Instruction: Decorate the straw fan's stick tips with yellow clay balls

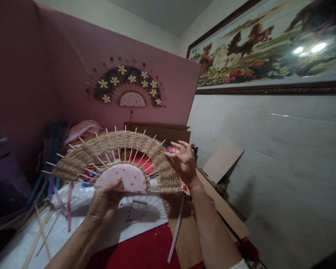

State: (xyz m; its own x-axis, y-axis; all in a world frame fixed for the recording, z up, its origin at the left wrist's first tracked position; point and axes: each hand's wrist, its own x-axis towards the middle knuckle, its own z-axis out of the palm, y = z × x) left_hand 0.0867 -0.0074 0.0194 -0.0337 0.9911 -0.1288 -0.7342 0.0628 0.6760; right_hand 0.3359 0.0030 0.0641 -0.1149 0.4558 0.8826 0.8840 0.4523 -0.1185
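1. Weaving stage, by my judgement: woven fan (123,149) held up in front of the pink wall (72,74), above the red table (140,254).
2. Left hand (103,203) pinches the pink dotted half-disc (123,178) at the fan's base.
3. Right hand (183,160) has fingers loosely spread, touching the band's right end.
4. Next move probably calls for steady tension along the sticks.
5. Fan: tan braided arc, pale sticks projecting past the rim.
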